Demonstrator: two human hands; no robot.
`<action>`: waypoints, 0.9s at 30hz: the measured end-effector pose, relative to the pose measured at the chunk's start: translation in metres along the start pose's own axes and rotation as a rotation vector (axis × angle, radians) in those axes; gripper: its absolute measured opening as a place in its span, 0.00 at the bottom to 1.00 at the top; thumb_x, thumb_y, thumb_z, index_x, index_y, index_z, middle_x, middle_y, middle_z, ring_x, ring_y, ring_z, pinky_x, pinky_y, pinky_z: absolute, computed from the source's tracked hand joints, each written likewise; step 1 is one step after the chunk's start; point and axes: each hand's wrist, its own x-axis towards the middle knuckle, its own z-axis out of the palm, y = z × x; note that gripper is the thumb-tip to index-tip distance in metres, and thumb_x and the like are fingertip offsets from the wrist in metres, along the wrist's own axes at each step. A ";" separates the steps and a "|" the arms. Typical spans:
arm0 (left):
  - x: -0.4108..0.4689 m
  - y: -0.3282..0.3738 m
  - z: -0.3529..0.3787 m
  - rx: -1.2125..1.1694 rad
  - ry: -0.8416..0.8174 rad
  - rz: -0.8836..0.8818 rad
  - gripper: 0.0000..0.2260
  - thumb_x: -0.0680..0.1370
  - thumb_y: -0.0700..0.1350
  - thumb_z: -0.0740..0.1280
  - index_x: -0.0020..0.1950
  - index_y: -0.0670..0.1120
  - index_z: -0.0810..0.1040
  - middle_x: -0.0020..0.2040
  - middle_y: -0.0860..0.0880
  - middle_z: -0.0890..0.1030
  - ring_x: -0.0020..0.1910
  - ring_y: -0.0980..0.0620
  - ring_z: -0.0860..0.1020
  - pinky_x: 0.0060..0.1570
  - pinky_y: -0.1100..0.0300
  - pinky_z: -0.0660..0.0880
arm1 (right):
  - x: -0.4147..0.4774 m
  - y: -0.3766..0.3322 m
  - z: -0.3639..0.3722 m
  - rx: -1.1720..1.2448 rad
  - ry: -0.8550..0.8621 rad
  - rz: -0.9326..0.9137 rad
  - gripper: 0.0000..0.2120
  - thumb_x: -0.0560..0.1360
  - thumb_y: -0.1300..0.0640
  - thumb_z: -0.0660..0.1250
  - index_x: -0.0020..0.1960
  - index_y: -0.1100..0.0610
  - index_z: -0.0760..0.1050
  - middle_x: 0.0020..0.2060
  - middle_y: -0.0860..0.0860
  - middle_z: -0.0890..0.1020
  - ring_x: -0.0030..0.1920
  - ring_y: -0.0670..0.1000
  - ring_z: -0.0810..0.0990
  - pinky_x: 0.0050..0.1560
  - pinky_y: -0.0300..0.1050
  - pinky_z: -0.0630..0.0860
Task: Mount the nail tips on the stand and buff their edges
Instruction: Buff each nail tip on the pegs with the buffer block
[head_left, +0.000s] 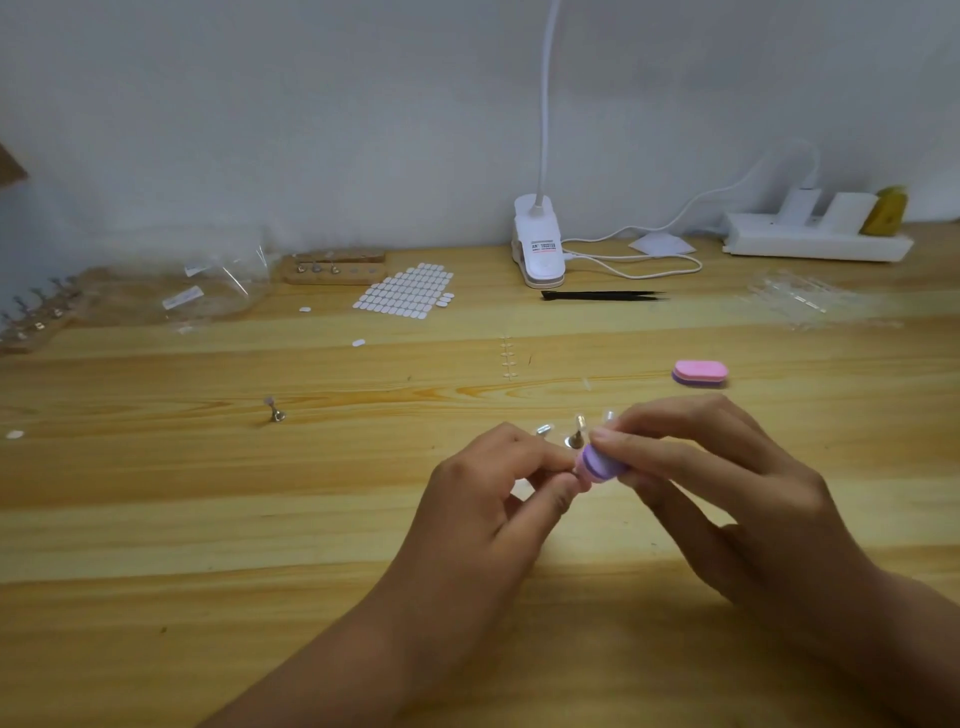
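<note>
Right hand curled around buffer

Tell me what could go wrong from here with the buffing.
1. The left hand pinches what seems a nail tip, mostly hidden, against the purple buffer held in the right hand. It may slip out, or the buffer may scrape a fingertip.
2. A metal holder stands on the table just behind both hands, with clear tips beside it. A stroke could knock them over.
</note>
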 end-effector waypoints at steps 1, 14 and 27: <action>0.000 0.000 0.000 -0.003 0.006 0.007 0.07 0.78 0.45 0.66 0.50 0.52 0.84 0.45 0.54 0.79 0.48 0.52 0.79 0.41 0.53 0.79 | -0.001 -0.002 0.001 0.019 0.007 0.008 0.12 0.78 0.65 0.64 0.60 0.63 0.80 0.52 0.57 0.81 0.53 0.56 0.81 0.54 0.46 0.76; 0.002 0.003 -0.005 0.027 0.139 0.107 0.08 0.73 0.41 0.75 0.48 0.52 0.86 0.41 0.56 0.82 0.42 0.55 0.81 0.38 0.68 0.73 | -0.001 -0.004 0.003 0.109 0.004 0.052 0.13 0.78 0.63 0.64 0.60 0.62 0.80 0.53 0.56 0.81 0.55 0.54 0.81 0.55 0.45 0.77; 0.002 0.000 -0.004 -0.062 0.146 0.026 0.07 0.71 0.41 0.77 0.45 0.52 0.87 0.41 0.57 0.85 0.42 0.56 0.83 0.38 0.64 0.78 | -0.001 -0.001 0.002 0.065 0.046 0.078 0.12 0.78 0.63 0.65 0.59 0.63 0.81 0.53 0.55 0.81 0.54 0.55 0.82 0.56 0.45 0.76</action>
